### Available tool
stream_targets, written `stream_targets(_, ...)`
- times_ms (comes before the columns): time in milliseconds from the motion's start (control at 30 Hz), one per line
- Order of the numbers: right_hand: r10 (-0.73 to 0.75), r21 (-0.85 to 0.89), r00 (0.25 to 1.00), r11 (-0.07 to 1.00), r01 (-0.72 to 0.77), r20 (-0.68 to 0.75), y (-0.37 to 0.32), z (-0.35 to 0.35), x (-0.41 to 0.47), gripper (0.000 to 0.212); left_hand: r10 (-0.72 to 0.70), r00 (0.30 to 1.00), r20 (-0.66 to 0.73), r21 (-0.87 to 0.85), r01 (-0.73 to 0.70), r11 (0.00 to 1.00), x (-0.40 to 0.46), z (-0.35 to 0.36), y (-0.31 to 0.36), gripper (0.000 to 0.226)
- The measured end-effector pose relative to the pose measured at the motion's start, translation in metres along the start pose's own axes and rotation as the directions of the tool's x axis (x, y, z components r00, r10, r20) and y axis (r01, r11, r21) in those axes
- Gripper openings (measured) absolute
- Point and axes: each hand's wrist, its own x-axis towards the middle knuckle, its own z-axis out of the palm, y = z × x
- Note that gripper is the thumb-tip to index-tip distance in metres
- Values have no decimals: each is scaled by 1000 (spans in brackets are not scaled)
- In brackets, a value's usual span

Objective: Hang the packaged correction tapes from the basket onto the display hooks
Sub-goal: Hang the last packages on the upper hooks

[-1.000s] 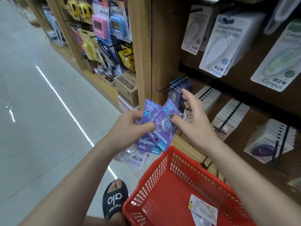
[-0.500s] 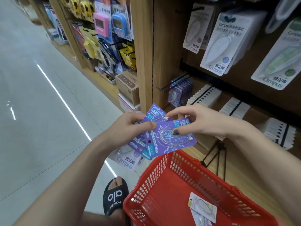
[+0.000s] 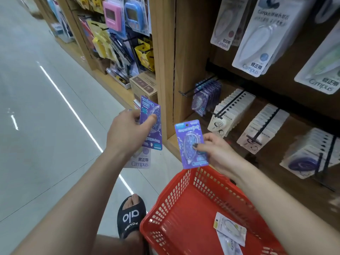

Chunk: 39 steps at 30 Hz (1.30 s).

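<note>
Correction tapes in card packs: we count at least two left in the red basket point(image 3: 184, 214), lying flat on its floor toward the near right corner, a white pack point(image 3: 230, 228) overlapping a paler one point(image 3: 229, 244) that is cut off by the frame edge. The rest of the basket floor that we can see is bare.

Left hand point(image 3: 127, 134): grip clenched on a small fan of packs. The front one is a purple pack point(image 3: 151, 124), upside down, thumb pressed on its face. Behind and below it a white Campus pack point(image 3: 140, 160) shows. We cannot tell the exact count in the fan.

Right hand point(image 3: 216, 153): grip pinching a single purple pack point(image 3: 191, 144) by its right edge, thumb on the blister, hang hole uppermost. It is held above the basket's far rim, apart from the left-hand fan.

On the shelf, a hook point(image 3: 197, 87) just beside the wooden upright carries a row of matching purple packs point(image 3: 205, 99). The held pack is below and left of that hook, not touching it. White packs point(image 3: 228, 115) hang on the hooks to the right.
</note>
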Motion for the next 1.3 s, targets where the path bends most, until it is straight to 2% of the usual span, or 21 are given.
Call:
stream_targets(100,-110,-60,980,993,101,-166,-4,22,32,21,26,1000,4,53,-27,998,2,7,1,35)
stream_targets(200,-194,-156,943,975,156,-270,-14,38,58,19,57,998,11,59,-57,997,3,11,3,29)
stream_targets(400,-214,-97,888,977,191,-407,-18,52,94,24,124,992,10,108,-125,986,4,21,11,35)
stream_targets(700,-196,4,876,975,221,-440,-10,57,115,25,141,990,16,105,-142,984,5,28,22,35)
stream_targets(833,-236,-38,867,969,244,-439,-13,59,124,21,132,991,24,99,-134,986,4,29,24,36)
stream_targets(1100,-171,-137,815,984,113,-554,-16,41,152,16,136,991,15,97,-136,986,6,31,28,36)
stream_targets(1233,-123,-162,787,986,29,-604,-31,26,167,39,149,989,21,85,-151,985,6,32,31,35)
stream_targets(1300,-51,-139,804,990,-39,-592,-37,21,173,52,160,987,24,71,-161,984,6,33,32,35)
